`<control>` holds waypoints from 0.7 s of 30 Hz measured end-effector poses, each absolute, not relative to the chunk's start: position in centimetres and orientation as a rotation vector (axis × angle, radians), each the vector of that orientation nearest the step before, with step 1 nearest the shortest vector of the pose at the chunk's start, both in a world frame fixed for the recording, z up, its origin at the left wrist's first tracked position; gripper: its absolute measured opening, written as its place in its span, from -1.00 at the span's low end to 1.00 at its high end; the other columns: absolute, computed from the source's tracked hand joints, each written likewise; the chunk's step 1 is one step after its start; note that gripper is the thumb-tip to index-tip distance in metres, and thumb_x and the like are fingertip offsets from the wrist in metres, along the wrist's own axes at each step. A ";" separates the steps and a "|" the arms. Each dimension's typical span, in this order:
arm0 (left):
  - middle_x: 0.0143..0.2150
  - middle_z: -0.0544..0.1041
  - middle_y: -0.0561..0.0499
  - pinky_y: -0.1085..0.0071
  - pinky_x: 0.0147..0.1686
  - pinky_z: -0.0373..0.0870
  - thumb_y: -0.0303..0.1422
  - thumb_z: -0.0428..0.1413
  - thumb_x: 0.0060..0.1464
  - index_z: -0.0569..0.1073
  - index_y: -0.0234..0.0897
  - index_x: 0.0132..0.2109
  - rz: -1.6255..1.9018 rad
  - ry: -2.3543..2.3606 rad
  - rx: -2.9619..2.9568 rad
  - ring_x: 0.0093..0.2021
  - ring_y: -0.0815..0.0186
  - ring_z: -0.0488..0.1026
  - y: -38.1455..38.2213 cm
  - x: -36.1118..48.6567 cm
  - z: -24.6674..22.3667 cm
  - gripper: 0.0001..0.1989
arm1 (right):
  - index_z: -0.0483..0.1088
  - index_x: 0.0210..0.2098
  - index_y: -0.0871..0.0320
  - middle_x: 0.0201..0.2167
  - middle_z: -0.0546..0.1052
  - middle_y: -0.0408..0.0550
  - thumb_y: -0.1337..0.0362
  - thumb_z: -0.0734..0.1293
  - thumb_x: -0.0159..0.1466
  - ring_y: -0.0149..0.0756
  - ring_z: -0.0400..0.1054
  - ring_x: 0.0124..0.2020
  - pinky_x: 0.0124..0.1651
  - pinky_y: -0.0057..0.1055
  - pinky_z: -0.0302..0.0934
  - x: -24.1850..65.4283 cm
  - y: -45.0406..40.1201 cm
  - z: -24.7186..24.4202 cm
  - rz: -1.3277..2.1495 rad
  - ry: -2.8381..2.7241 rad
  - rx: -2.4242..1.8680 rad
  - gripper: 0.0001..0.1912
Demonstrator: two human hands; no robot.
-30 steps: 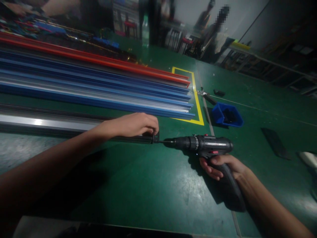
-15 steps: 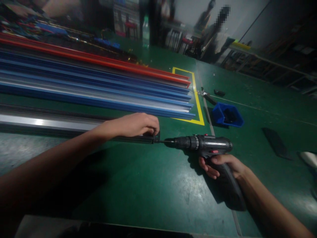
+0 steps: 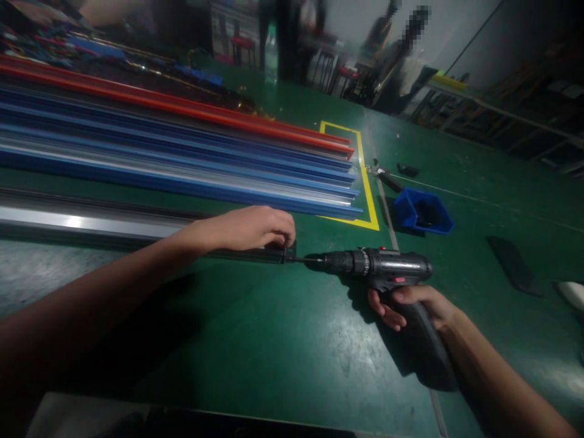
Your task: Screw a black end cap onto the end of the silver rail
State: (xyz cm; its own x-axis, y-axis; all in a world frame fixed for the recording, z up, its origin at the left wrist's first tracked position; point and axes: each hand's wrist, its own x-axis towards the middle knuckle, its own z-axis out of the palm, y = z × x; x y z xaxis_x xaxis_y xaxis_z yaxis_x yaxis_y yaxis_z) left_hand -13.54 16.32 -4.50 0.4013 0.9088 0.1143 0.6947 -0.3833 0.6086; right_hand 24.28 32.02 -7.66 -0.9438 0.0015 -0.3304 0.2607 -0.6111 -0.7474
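Right of centre, near blue bin (image 3: 405, 210), illegibly marked drill (image 3: 399, 266) is being gripped by right hand (image 3: 433, 304); rail end (image 3: 274, 258), by left hand (image 3: 258, 228).

The drill (image 3: 404, 266) is black, marked with a red button (image 3: 399, 280) and pale figures around its collar. The long profile (image 3: 104, 224) runs silver between dark lengthwise stripes, its end piece (image 3: 292, 250) black. Bright red strips (image 3: 255, 121) lie beside blue strips (image 3: 274, 194) lined with paler blue and silver. Yellow tape (image 3: 371, 201) outlines a corner on the green bench (image 3: 274, 340). The bin (image 3: 406, 210) is deep blue, its contents (image 3: 426, 213) black; the bottle (image 3: 271, 55) is pale green.
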 end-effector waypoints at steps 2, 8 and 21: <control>-0.15 0.57 0.03 0.49 -0.15 0.29 -0.47 0.05 0.30 0.56 -0.21 -0.18 0.601 1.370 2.193 -0.18 0.36 0.49 16.3 -13.6 -4.5 -0.81 | 0.58 -0.07 0.38 -0.26 0.59 0.13 0.25 0.39 0.29 -0.41 0.40 -0.48 -0.35 -0.47 0.40 24.2 32.0 -7.6 -2.646 1.301 0.470 -0.68; -0.15 0.59 0.04 0.49 -0.12 0.32 -0.48 0.05 0.28 0.58 -0.22 -0.18 0.615 1.365 2.167 -0.16 0.36 0.51 16.4 -13.5 -4.5 -0.80 | 0.56 -0.06 0.43 -0.26 0.58 0.15 0.25 0.41 0.26 -0.40 0.41 -0.48 -0.34 -0.46 0.40 24.3 32.0 -7.8 -2.667 1.288 0.443 -0.64; 0.14 0.58 -0.04 0.36 0.14 0.37 -0.53 0.17 0.16 0.57 -0.20 -0.06 0.746 1.369 2.111 0.13 0.26 0.52 16.1 -13.6 -4.1 -0.77 | 0.55 -0.04 0.43 -0.23 0.58 0.15 0.26 0.37 0.29 -0.41 0.40 -0.46 -0.31 -0.45 0.40 24.5 32.3 -8.1 -2.655 1.276 0.414 -0.64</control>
State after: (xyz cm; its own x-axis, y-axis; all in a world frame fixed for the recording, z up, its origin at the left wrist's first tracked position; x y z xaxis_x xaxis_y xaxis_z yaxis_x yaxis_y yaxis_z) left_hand -13.62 16.14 -4.15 0.3406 0.9248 0.1693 0.6436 -0.3606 0.6750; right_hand 24.53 32.26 -8.13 -0.9475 -0.0302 -0.3184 0.2674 -0.6207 -0.7371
